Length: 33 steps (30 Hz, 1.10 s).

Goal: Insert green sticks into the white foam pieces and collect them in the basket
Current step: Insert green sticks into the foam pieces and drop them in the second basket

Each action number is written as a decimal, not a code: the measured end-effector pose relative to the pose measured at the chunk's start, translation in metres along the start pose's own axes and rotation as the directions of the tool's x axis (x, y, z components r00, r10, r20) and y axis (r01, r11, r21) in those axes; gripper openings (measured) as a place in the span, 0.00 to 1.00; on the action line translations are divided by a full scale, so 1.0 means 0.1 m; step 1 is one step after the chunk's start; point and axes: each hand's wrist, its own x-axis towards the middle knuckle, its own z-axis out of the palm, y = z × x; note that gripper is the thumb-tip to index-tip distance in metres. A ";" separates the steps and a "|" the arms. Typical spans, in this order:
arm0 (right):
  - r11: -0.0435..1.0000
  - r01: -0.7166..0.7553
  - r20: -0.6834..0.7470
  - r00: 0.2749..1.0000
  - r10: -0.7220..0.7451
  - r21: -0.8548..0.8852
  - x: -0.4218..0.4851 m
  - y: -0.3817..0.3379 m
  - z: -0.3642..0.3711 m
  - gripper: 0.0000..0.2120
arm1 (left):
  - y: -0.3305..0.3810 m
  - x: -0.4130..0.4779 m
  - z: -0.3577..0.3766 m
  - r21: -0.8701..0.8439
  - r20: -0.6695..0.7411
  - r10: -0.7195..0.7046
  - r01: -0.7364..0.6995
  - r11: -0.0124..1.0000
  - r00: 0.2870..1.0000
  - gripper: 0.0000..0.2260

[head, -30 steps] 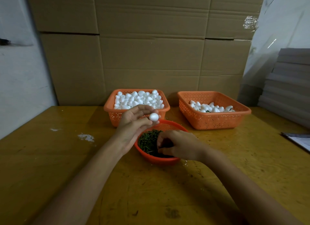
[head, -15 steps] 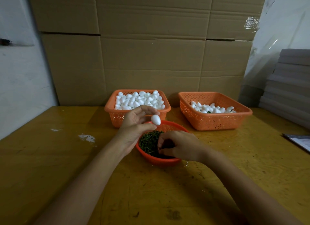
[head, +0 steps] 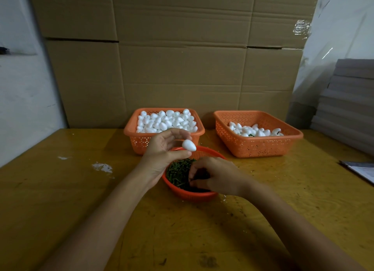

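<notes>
My left hand (head: 162, 149) pinches a white egg-shaped foam piece (head: 189, 145) between thumb and fingertips, just above the far rim of a round red bowl (head: 192, 195). The bowl holds a heap of short green sticks (head: 178, 172). My right hand (head: 214, 175) reaches into the bowl with its fingers curled down among the sticks; whether they pinch one is hidden. Behind stands an orange basket (head: 139, 142) heaped with plain foam pieces. To the right, a second orange basket (head: 261, 147) holds foam pieces, some with green stems showing.
The work sits on a yellow wooden table (head: 81, 190) with white smears at the left. Cardboard boxes (head: 182, 68) wall off the back. A stack of grey sheets (head: 350, 101) stands at the right, and a paper (head: 362, 168) lies near the right edge.
My left hand has turned the foam piece from end-on to lengthwise and lifted it slightly. My right hand stays in the bowl, fingers working among the sticks.
</notes>
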 end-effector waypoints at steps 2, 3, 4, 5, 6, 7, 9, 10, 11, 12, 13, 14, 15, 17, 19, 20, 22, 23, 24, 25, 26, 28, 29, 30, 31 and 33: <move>0.999 0.028 -0.021 0.999 -0.027 0.032 0.01 0.00 0.01 0.03 | -0.01 0.01 0.00 0.009 -0.008 -0.007 0.007 1.000 1.000 0.19; 0.998 0.036 -0.034 0.999 -0.035 0.049 0.01 0.01 0.01 0.03 | -0.01 0.01 0.00 0.012 -0.014 -0.012 0.012 1.000 1.000 0.18; 0.997 0.039 -0.045 0.998 -0.036 0.065 0.01 0.02 0.01 0.03 | -0.01 0.01 0.00 0.014 -0.019 -0.017 0.017 1.000 1.000 0.18; 0.996 0.038 -0.052 0.998 -0.034 0.080 0.01 0.02 0.01 0.02 | -0.02 0.02 0.00 0.014 -0.024 -0.021 0.022 1.000 0.999 0.18; 0.995 0.039 -0.056 0.998 -0.034 0.094 0.01 0.02 0.01 0.02 | -0.02 0.02 0.00 0.015 -0.030 -0.025 0.026 1.000 0.999 0.17; 0.993 0.044 -0.063 0.997 -0.037 0.108 0.01 0.03 0.01 0.03 | -0.02 0.01 0.00 0.017 -0.036 -0.030 0.030 0.999 0.999 0.17; 0.988 0.063 -0.106 0.993 -0.048 0.139 0.00 0.02 0.02 0.04 | -0.02 0.02 0.00 0.021 -0.049 -0.037 0.039 0.999 0.998 0.16; 0.985 0.069 -0.135 0.990 -0.047 0.161 0.00 0.02 0.02 0.04 | -0.02 0.02 0.00 0.017 -0.053 -0.042 0.043 0.999 0.998 0.16; 0.978 0.070 -0.160 0.986 -0.039 0.196 0.00 0.02 0.02 0.04 | -0.02 0.02 0.00 0.008 -0.057 -0.047 0.048 0.999 0.997 0.16; 0.968 0.069 -0.179 0.984 -0.025 0.242 0.00 0.02 0.01 0.04 | -0.01 0.02 0.00 -0.004 -0.058 -0.053 0.053 0.999 0.997 0.17; 0.954 0.065 -0.193 0.981 -0.007 0.292 0.01 0.02 0.01 0.04 | 0.00 0.02 0.00 -0.016 -0.057 -0.057 0.056 0.998 0.997 0.18; 0.938 0.059 -0.204 0.979 0.012 0.341 0.01 0.02 0.00 0.04 | 0.00 0.02 0.01 -0.028 -0.056 -0.057 0.056 0.998 0.997 0.20; 0.921 0.053 -0.212 0.977 0.032 0.385 0.01 0.03 -0.01 0.05 | 0.01 0.02 0.01 -0.041 -0.055 -0.053 0.051 0.998 0.997 0.21; 0.884 0.047 -0.228 0.971 0.069 0.465 0.01 0.04 -0.02 0.06 | 0.01 0.01 0.01 -0.063 -0.050 -0.043 0.040 0.997 0.998 0.21; 0.826 0.036 -0.234 0.965 0.117 0.562 0.01 0.05 -0.03 0.07 | 0.02 0.01 0.03 -0.074 -0.055 -0.038 0.034 0.997 0.998 0.20; 0.783 0.029 -0.226 0.963 0.144 0.621 0.01 0.05 -0.04 0.08 | 0.01 0.01 0.03 -0.078 -0.062 -0.039 0.034 0.996 0.997 0.19; 0.689 0.017 -0.195 0.964 0.182 0.724 0.00 0.06 -0.07 0.08 | 0.01 0.02 0.04 -0.090 -0.076 -0.051 0.044 0.995 0.996 0.16; 0.650 0.015 -0.181 0.965 0.189 0.760 0.00 0.07 -0.09 0.09 | 0.01 0.03 0.04 -0.096 -0.079 -0.058 0.050 0.994 0.995 0.14; 0.614 0.015 -0.169 0.967 0.193 0.789 -0.01 0.07 -0.12 0.09 | 0.01 0.03 0.04 -0.099 -0.080 -0.063 0.055 0.994 0.995 0.13; 0.580 0.018 -0.163 0.967 0.198 0.814 -0.02 0.08 -0.13 0.10 | 0.02 0.04 0.04 -0.102 -0.080 -0.067 0.059 0.993 0.995 0.12; 0.549 0.022 -0.162 0.965 0.206 0.835 -0.02 0.10 -0.14 0.10 | 0.02 0.04 0.04 -0.102 -0.081 -0.069 0.061 0.993 0.994 0.12; 0.516 0.035 -0.174 0.959 0.224 0.856 -0.04 0.11 -0.15 0.09 | 0.03 0.03 0.04 -0.098 -0.083 -0.070 0.062 0.993 0.994 0.10; 0.513 0.043 -0.186 0.955 0.230 0.857 -0.04 0.12 -0.15 0.09 | 0.03 0.03 0.04 -0.097 -0.086 -0.073 0.064 0.993 0.994 0.09; 0.514 0.051 -0.196 0.952 0.233 0.856 -0.05 0.12 -0.15 0.08 | 0.02 0.03 0.04 -0.097 -0.094 -0.078 0.069 0.993 0.993 0.09; 0.511 0.057 -0.203 0.951 0.234 0.858 -0.05 0.12 -0.15 0.09 | 0.02 0.03 0.03 -0.098 -0.102 -0.082 0.072 0.993 0.991 0.09; 0.498 0.060 -0.197 0.954 0.227 0.865 -0.05 0.12 -0.16 0.10 | 0.00 0.03 0.03 -0.105 -0.110 -0.088 0.077 0.991 0.990 0.11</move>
